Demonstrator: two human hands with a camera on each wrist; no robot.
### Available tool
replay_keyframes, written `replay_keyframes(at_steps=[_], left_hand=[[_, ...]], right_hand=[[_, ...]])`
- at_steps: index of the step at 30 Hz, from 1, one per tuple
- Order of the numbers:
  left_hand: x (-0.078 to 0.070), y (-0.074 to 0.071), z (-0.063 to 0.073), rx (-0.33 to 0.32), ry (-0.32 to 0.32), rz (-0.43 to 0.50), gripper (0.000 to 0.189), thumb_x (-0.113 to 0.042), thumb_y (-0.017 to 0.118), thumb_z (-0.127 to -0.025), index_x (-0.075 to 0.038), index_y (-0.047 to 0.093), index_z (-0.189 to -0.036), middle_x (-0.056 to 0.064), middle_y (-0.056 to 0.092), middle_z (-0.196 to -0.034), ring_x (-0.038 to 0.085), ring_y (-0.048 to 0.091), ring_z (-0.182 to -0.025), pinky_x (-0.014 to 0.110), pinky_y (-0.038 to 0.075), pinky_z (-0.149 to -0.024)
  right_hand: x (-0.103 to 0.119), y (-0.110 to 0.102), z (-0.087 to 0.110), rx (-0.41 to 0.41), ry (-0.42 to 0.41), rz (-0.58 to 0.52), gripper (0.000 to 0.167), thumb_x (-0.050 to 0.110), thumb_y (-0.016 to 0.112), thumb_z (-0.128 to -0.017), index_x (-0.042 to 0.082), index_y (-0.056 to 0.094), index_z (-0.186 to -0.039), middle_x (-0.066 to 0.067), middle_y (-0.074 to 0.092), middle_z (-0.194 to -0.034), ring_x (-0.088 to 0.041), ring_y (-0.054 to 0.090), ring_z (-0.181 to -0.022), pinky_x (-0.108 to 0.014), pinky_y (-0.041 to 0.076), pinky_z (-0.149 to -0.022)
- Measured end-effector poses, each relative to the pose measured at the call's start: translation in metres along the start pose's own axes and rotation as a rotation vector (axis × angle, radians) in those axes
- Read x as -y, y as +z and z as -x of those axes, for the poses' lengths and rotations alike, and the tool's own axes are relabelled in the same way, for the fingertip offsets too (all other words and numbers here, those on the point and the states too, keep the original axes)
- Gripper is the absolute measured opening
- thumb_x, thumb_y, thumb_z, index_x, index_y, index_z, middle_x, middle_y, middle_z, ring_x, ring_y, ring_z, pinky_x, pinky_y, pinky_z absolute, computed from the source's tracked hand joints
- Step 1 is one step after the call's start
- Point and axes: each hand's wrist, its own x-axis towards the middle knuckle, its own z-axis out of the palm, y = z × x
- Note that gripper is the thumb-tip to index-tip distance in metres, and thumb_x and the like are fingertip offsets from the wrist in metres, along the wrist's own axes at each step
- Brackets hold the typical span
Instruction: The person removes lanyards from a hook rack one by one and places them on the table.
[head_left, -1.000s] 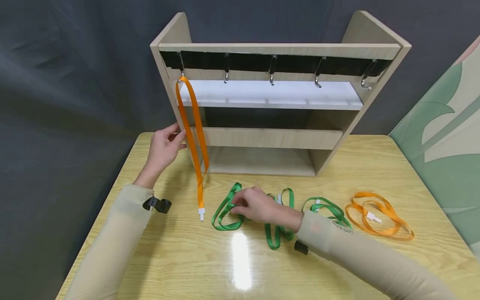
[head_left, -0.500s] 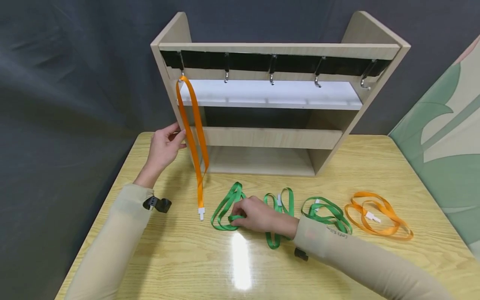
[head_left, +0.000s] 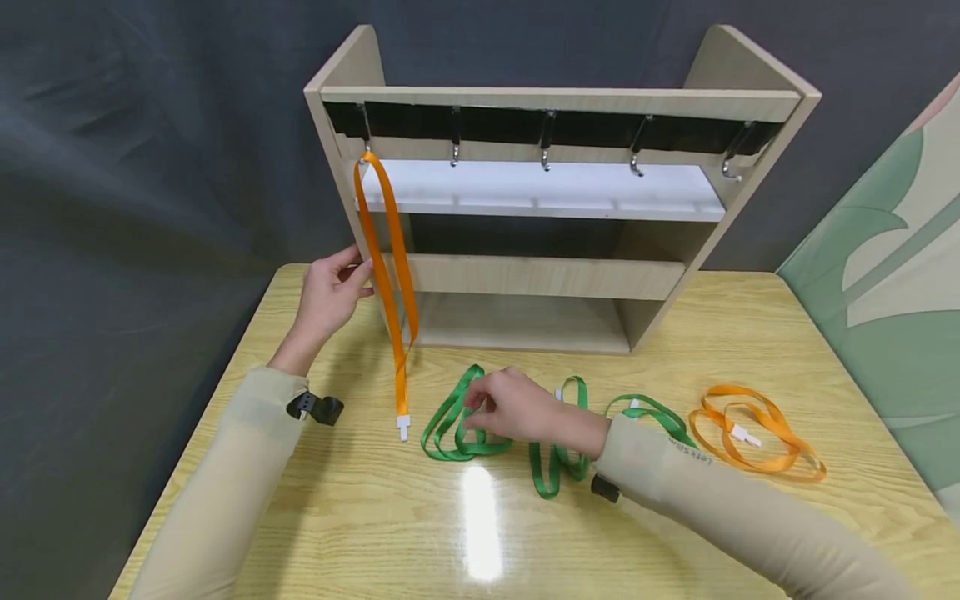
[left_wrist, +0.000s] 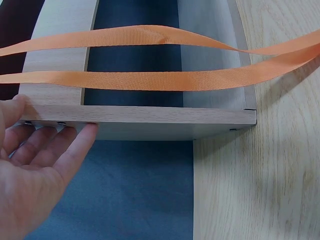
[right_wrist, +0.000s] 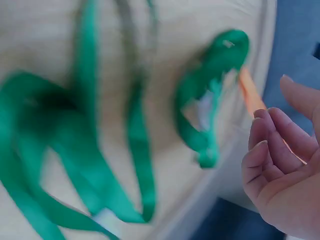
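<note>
My left hand holds the left side panel of a wooden rack, its thumb at the front edge and its fingers against the outer face, as the left wrist view shows. Beside it an orange lanyard hangs from the leftmost hook, its white clip dangling at the lower end. My right hand hovers over the leftmost green lanyard, partly covering it. Its fingers are loosely bent, the thumb apart from them, with nothing between. The right wrist view is blurred.
Another green lanyard lies under the right wrist, partly hidden. To its right are a third green lanyard and a coiled orange one with a white clip. Several bare hooks line the rack's black strip.
Half a second ago my right fingers were down on the leftmost green lanyard; now they have risen off it. Its lower loop reaches further right than one second ago. My left hand stays put.
</note>
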Motion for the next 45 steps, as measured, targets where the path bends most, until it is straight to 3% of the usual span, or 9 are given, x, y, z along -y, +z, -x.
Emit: replay_keyframes(at_steps=[7,12,20,25,30,38,45], left_hand=[[0.001,0.001,-0.001,0.002,0.008,0.001,0.036,-0.015,0.057,-0.097,-0.004,0.058,-0.131,0.015,0.062,-0.118,0.025,0.062,-0.100,0.034,0.057,-0.072],[0.001,0.001,-0.001,0.003,0.014,0.005,0.035,-0.014,0.057,-0.097,-0.002,0.059,-0.130,0.016,0.062,-0.117,0.025,0.062,-0.099,0.033,0.057,-0.072],[0.004,-0.002,0.000,0.007,0.024,0.011,0.036,-0.014,0.056,-0.098,-0.003,0.058,-0.131,0.016,0.062,-0.118,0.026,0.063,-0.100,0.040,0.056,-0.073],[0.005,-0.002,-0.002,0.003,0.030,-0.002,0.035,-0.013,0.057,-0.097,-0.002,0.059,-0.130,0.016,0.062,-0.118,0.027,0.063,-0.099,0.037,0.057,-0.072],[0.005,-0.001,-0.003,-0.001,0.035,-0.001,0.034,-0.013,0.058,-0.097,-0.002,0.060,-0.128,0.016,0.063,-0.116,0.026,0.064,-0.097,0.035,0.057,-0.071],[0.003,-0.001,-0.003,0.000,0.028,0.006,0.034,-0.013,0.058,-0.097,-0.001,0.060,-0.128,0.016,0.063,-0.115,0.025,0.064,-0.097,0.036,0.057,-0.071],[0.003,-0.002,-0.003,0.001,0.026,-0.004,0.034,-0.014,0.058,-0.097,0.000,0.061,-0.127,0.016,0.063,-0.115,0.025,0.064,-0.095,0.036,0.057,-0.070]], right_hand=[[0.028,-0.048,-0.021,-0.226,-0.102,0.025,0.017,0.018,0.073,-0.087,0.005,0.071,-0.098,0.002,0.067,-0.086,-0.007,0.059,-0.071,-0.023,0.051,-0.062],[0.061,-0.084,-0.039,-0.365,-0.115,-0.003,0.023,0.021,0.071,-0.088,0.005,0.069,-0.105,-0.002,0.067,-0.096,-0.007,0.059,-0.077,-0.020,0.052,-0.065],[0.107,-0.115,-0.072,-0.580,-0.161,0.007,0.035,0.023,0.070,-0.089,0.003,0.065,-0.116,-0.005,0.066,-0.109,-0.007,0.060,-0.085,-0.018,0.051,-0.070],[0.126,-0.123,-0.087,-0.633,-0.077,0.006,0.046,0.027,0.071,-0.088,0.005,0.059,-0.127,-0.005,0.063,-0.117,-0.009,0.060,-0.094,-0.017,0.051,-0.073],[0.135,-0.125,-0.101,-0.661,-0.027,0.003,0.046,0.025,0.069,-0.089,0.003,0.058,-0.128,-0.006,0.061,-0.119,-0.013,0.058,-0.101,-0.015,0.050,-0.078],[0.137,-0.125,-0.113,-0.678,0.030,-0.033,0.032,0.024,0.066,-0.092,0.004,0.063,-0.117,-0.001,0.066,-0.101,-0.009,0.061,-0.088,-0.015,0.049,-0.073],[0.135,-0.124,-0.117,-0.666,0.019,-0.065,0.023,0.022,0.065,-0.093,0.005,0.065,-0.109,0.001,0.067,-0.093,-0.008,0.059,-0.081,-0.016,0.050,-0.069]])
